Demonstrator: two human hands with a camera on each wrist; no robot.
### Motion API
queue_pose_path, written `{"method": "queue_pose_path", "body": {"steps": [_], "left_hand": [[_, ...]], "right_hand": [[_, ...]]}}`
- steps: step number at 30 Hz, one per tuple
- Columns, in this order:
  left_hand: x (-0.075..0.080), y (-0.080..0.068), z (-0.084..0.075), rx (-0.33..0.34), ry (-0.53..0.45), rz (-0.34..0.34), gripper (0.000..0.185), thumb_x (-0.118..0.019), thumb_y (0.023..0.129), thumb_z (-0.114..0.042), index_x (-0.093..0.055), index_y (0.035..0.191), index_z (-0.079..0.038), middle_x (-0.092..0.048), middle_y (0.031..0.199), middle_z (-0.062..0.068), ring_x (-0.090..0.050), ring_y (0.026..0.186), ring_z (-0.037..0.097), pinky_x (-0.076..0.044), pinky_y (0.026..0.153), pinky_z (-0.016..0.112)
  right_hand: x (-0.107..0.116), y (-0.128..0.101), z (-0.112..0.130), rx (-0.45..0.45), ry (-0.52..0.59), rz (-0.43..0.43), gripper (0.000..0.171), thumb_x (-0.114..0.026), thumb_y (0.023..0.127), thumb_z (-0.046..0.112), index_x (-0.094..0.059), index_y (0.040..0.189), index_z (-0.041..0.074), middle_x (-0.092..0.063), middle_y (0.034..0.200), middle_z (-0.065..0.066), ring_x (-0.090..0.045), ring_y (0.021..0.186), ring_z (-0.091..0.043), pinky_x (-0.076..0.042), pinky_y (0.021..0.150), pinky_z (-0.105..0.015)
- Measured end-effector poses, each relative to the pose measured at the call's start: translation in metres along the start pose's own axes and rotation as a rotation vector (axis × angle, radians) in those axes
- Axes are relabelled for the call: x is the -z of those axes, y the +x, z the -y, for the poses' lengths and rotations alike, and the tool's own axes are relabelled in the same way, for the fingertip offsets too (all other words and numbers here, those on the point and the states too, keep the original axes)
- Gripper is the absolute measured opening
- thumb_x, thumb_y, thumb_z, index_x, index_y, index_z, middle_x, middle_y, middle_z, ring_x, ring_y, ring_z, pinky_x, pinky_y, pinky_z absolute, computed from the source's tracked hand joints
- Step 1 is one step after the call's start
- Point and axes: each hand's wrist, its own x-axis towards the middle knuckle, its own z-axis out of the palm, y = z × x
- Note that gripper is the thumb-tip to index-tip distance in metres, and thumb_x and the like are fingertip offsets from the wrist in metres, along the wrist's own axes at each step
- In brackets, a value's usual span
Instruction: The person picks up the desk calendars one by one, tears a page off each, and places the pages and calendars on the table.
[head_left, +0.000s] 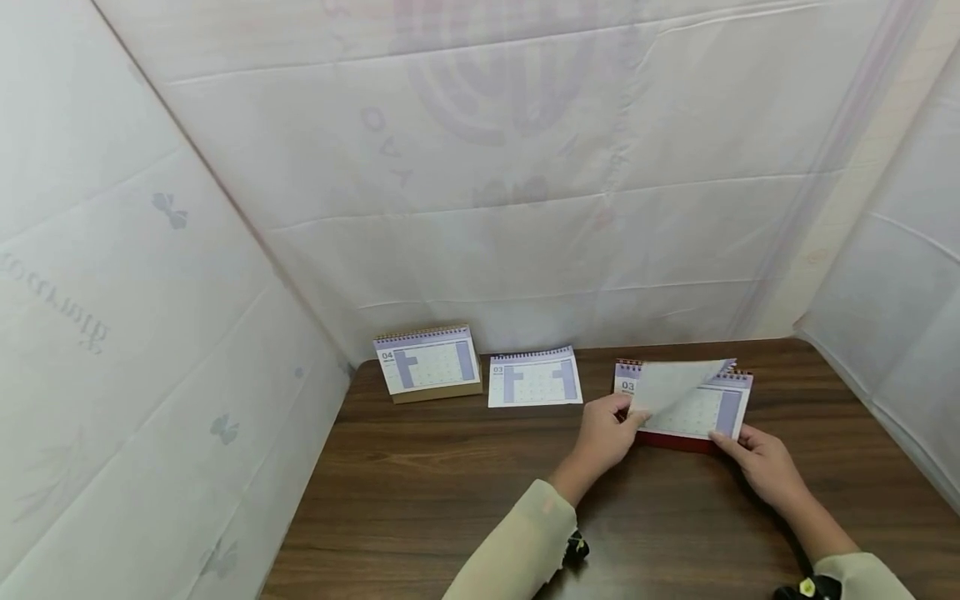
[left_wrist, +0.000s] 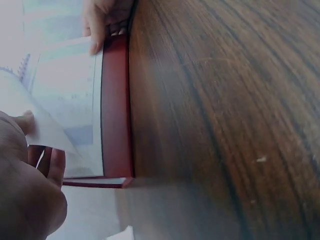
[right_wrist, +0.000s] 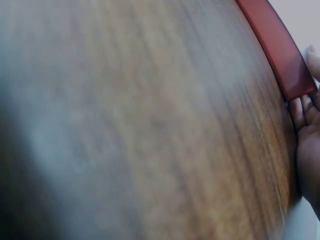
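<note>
A desk calendar with a red base stands at the right of the table, its page showing 03. My left hand pinches the lower left part of a loose-hanging page, which is bent diagonally across the calendar. In the left wrist view the thumb lies on top of this page. My right hand grips the calendar's lower right corner, thumb in front. The right wrist view shows its fingers behind the red base's end.
A second desk calendar on a brown base, showing 04, stands at the back left. Beside it a calendar sheet marked 03 lies near the back edge. The dark wooden table meets white sheeting at the back and sides.
</note>
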Motion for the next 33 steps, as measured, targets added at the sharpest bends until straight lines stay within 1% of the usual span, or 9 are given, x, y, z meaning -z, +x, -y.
{"method": "queue_pose_path", "body": {"steps": [4, 7, 11, 14, 17, 21, 26, 29, 33], "left_hand": [[0.0, -0.003, -0.016, -0.168, 0.291, -0.01, 0.009, -0.077, 0.099, -0.028, -0.08, 0.099, -0.02, -0.077, 0.091, -0.009, -0.06, 0.079, -0.008, -0.045, 0.073, 0.002], [-0.002, -0.004, -0.033, -0.348, 0.5, -0.103, 0.013, -0.079, 0.096, -0.032, -0.081, 0.107, -0.025, -0.078, 0.097, -0.014, -0.069, 0.087, -0.005, -0.05, 0.078, 0.004], [-0.004, -0.005, -0.055, -0.537, 0.617, -0.231, 0.012, -0.077, 0.099, -0.031, -0.082, 0.109, -0.025, -0.078, 0.096, -0.013, -0.073, 0.086, -0.001, -0.056, 0.078, 0.009], [-0.005, -0.007, -0.067, -0.581, 0.64, -0.256, 0.014, -0.07, 0.104, -0.027, -0.082, 0.111, -0.025, -0.079, 0.095, -0.014, -0.074, 0.085, -0.003, -0.055, 0.075, 0.007], [-0.004, -0.007, -0.071, -0.57, 0.647, -0.241, 0.017, -0.065, 0.108, -0.026, -0.082, 0.109, -0.024, -0.081, 0.095, -0.014, -0.075, 0.085, -0.004, -0.055, 0.074, 0.006], [-0.003, -0.007, -0.063, -0.512, 0.645, -0.208, 0.014, -0.066, 0.106, -0.022, -0.079, 0.1, -0.021, -0.082, 0.094, -0.012, -0.077, 0.084, -0.003, -0.056, 0.074, 0.007], [0.0, -0.005, -0.047, -0.395, 0.592, -0.196, 0.018, -0.068, 0.105, -0.019, -0.07, 0.087, -0.017, -0.073, 0.073, -0.008, -0.064, 0.06, 0.0, -0.048, 0.057, 0.01], [0.0, -0.004, -0.04, -0.326, 0.531, -0.178, 0.02, -0.066, 0.106, -0.021, -0.069, 0.087, -0.015, -0.073, 0.071, -0.005, -0.057, 0.057, 0.001, -0.043, 0.053, 0.011], [-0.001, -0.003, -0.032, -0.204, 0.358, -0.158, 0.017, -0.069, 0.105, -0.022, -0.077, 0.093, -0.013, -0.081, 0.083, -0.002, -0.061, 0.066, -0.003, -0.046, 0.061, 0.006]], "right_hand": [[0.0, 0.0, 0.0, -0.01, 0.008, 0.001, 0.047, -0.063, 0.108, 0.041, -0.075, 0.121, -0.003, -0.081, 0.102, -0.009, -0.053, 0.078, 0.004, -0.044, 0.067, -0.017], [0.0, 0.001, -0.001, -0.005, 0.01, -0.003, 0.043, -0.064, 0.108, 0.039, -0.076, 0.117, -0.002, -0.08, 0.098, -0.008, -0.053, 0.077, 0.003, -0.044, 0.066, -0.018], [0.0, 0.001, -0.001, -0.008, 0.011, -0.005, 0.043, -0.065, 0.107, 0.038, -0.076, 0.119, -0.001, -0.081, 0.103, -0.011, -0.054, 0.078, 0.007, -0.045, 0.066, -0.016], [-0.001, 0.001, -0.001, -0.007, 0.018, -0.002, 0.045, -0.065, 0.107, 0.038, -0.075, 0.122, -0.003, -0.081, 0.109, -0.016, -0.055, 0.082, 0.011, -0.046, 0.068, -0.013], [-0.001, 0.001, -0.001, -0.004, 0.016, 0.003, 0.048, -0.064, 0.108, 0.039, -0.074, 0.125, -0.005, -0.081, 0.113, -0.019, -0.055, 0.085, 0.014, -0.046, 0.069, -0.011], [-0.001, 0.001, -0.002, -0.01, 0.004, 0.003, 0.051, -0.063, 0.108, 0.042, -0.074, 0.126, -0.004, -0.081, 0.113, -0.018, -0.055, 0.085, 0.013, -0.045, 0.069, -0.011], [0.0, 0.0, -0.003, -0.006, 0.005, -0.003, 0.05, -0.064, 0.108, 0.043, -0.074, 0.125, -0.003, -0.081, 0.108, -0.01, -0.054, 0.084, 0.011, -0.044, 0.069, -0.011], [0.001, 0.0, -0.003, -0.004, 0.008, -0.014, 0.048, -0.065, 0.107, 0.042, -0.075, 0.122, -0.002, -0.081, 0.103, -0.004, -0.054, 0.082, 0.009, -0.043, 0.069, -0.012], [-0.001, 0.0, -0.002, 0.003, 0.009, -0.022, 0.046, -0.065, 0.107, 0.042, -0.076, 0.121, 0.0, -0.081, 0.102, -0.001, -0.054, 0.081, 0.008, -0.044, 0.069, -0.013]]}}
